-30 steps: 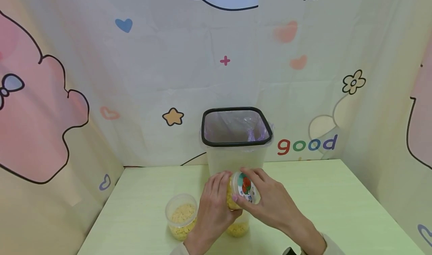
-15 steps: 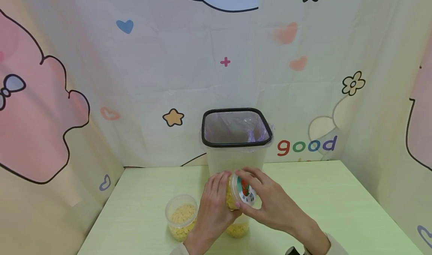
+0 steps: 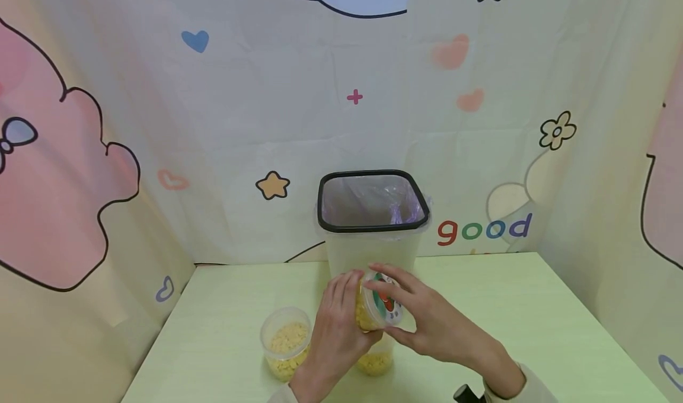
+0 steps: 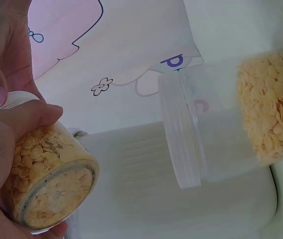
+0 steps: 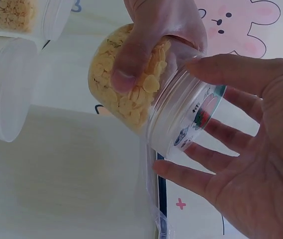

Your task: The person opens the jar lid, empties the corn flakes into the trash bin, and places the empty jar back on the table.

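My left hand (image 3: 337, 323) grips a small clear jar (image 4: 56, 184) of pale yellow flakes, tilted sideways with its lid end toward the right. Thumb and fingers wrap its body. Around the jar's lid (image 5: 176, 124), which carries a label with a red fruit picture, my right hand (image 3: 434, 317) holds the rim between thumb and spread fingers; the palm stays off the lid top. In the right wrist view the lid sits on the jar's neck. Below the hands stands a jar (image 3: 375, 362) part-filled with flakes, partly covered by them. Left of my left hand is another jar (image 3: 286, 346) of flakes.
A pale waste bin (image 3: 368, 252) with a black rim and a purplish bag liner (image 3: 354, 198) stands behind the hands, near the printed backdrop (image 3: 240, 95). Everything rests on a light green table (image 3: 480, 308). A black object (image 3: 466, 393) shows by the right wrist.
The lid's label has turned a little under my right fingers, which have spread and shifted around the rim. My left hand and its jar stay almost in place.
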Demonstrator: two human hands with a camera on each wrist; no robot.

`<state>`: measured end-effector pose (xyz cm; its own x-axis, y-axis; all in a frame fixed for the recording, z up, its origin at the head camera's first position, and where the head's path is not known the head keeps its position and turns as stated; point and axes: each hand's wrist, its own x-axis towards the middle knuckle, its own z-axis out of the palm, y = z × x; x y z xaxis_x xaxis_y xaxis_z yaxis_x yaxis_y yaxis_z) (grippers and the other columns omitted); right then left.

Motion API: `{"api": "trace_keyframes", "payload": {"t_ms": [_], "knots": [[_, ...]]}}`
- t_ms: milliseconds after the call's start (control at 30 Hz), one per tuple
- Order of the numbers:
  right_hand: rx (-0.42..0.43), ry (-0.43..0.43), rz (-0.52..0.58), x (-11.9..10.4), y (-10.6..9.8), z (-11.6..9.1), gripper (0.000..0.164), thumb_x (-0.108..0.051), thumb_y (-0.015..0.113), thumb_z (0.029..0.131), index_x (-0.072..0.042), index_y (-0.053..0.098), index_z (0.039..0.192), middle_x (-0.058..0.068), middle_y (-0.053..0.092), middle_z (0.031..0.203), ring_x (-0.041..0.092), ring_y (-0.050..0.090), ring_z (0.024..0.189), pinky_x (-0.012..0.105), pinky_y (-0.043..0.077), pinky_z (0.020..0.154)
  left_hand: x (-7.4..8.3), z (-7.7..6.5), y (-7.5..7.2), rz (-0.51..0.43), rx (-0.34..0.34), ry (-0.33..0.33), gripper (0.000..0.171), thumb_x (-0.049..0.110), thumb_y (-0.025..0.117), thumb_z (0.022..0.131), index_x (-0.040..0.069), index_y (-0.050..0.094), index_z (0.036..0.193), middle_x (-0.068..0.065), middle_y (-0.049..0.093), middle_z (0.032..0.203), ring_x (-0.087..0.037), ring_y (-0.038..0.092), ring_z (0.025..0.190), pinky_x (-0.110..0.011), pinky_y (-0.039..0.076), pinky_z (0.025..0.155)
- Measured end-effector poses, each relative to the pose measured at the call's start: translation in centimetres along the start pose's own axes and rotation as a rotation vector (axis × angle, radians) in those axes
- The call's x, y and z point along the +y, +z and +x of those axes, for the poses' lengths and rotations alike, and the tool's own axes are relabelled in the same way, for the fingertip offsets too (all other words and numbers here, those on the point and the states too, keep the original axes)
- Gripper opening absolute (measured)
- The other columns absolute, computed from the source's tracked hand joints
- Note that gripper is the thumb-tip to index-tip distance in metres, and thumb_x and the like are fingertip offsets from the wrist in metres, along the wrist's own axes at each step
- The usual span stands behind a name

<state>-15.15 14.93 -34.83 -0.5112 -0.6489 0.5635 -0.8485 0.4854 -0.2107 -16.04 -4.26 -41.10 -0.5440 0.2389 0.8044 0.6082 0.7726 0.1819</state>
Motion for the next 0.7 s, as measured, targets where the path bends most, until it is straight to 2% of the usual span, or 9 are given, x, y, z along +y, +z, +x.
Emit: {"api": "trace_keyframes", "payload": {"t_ms": [200,333,400,533,600,700], "knots": [[-0.032,-0.009,0.0,-0.1,-0.1,-0.1,0.085,-0.006,0.085,0.07,-0.021,0.046,0.144,0.007,0.038,0.155,0.026,0.037,0.144,0.041,0.053,0.099,0.0,0.1,-0.1,-0.025,0.011,-0.004,0.102,0.028,0.097,0.048,0.007,0.047,0.134,-0.005,0.058,0.125,-0.022,0.055,0.115,-0.035,0.052,0.097],[-0.038,0.005,-0.029,-0.4,-0.3,-0.1,0.094,-0.016,0.088,0.068,-0.023,0.04,0.149,0.005,0.03,0.161,0.03,0.028,0.149,0.052,0.048,0.104,0.1,0.1,-0.1,-0.038,0.007,-0.013,0.103,0.029,0.098,0.047,0.007,0.047,0.135,-0.005,0.058,0.126,-0.022,0.054,0.117,-0.036,0.052,0.098],[-0.033,0.02,-0.031,-0.7,-0.4,0.0,0.093,-0.024,0.087,0.07,-0.023,0.039,0.15,0.004,0.027,0.162,0.029,0.026,0.15,0.054,0.046,0.104,0.0,0.1,-0.1,-0.043,0.009,-0.017,0.103,0.028,0.098,0.047,0.006,0.047,0.134,-0.005,0.058,0.125,-0.022,0.054,0.117,-0.036,0.052,0.098],[0.016,0.061,-0.023,-1.3,-0.6,0.2,0.084,-0.04,0.081,0.078,-0.021,0.04,0.149,0.004,0.027,0.162,0.028,0.037,0.144,0.051,0.052,0.099,0.0,0.1,-0.1,-0.041,0.012,-0.023,0.098,0.025,0.096,0.05,0.007,0.048,0.134,-0.006,0.059,0.125,-0.023,0.055,0.116,-0.036,0.052,0.098],[0.049,0.108,-0.028,-1.5,-0.6,0.3,0.083,-0.046,0.078,0.08,-0.023,0.039,0.15,0.002,0.027,0.162,0.027,0.043,0.14,0.048,0.054,0.096,0.0,0.1,-0.1,-0.035,0.011,-0.026,0.095,0.026,0.095,0.053,0.007,0.048,0.134,-0.006,0.059,0.125,-0.023,0.055,0.117,-0.036,0.052,0.099],[0.1,0.181,-0.04,-1.7,-0.5,0.4,0.081,-0.049,0.075,0.081,-0.025,0.04,0.15,0.0,0.031,0.16,0.027,0.051,0.133,0.048,0.054,0.093,0.0,0.1,0.0,-0.029,0.02,-0.019,0.094,0.03,0.094,0.056,0.006,0.048,0.134,-0.006,0.059,0.125,-0.023,0.055,0.116,-0.036,0.052,0.099]]}}
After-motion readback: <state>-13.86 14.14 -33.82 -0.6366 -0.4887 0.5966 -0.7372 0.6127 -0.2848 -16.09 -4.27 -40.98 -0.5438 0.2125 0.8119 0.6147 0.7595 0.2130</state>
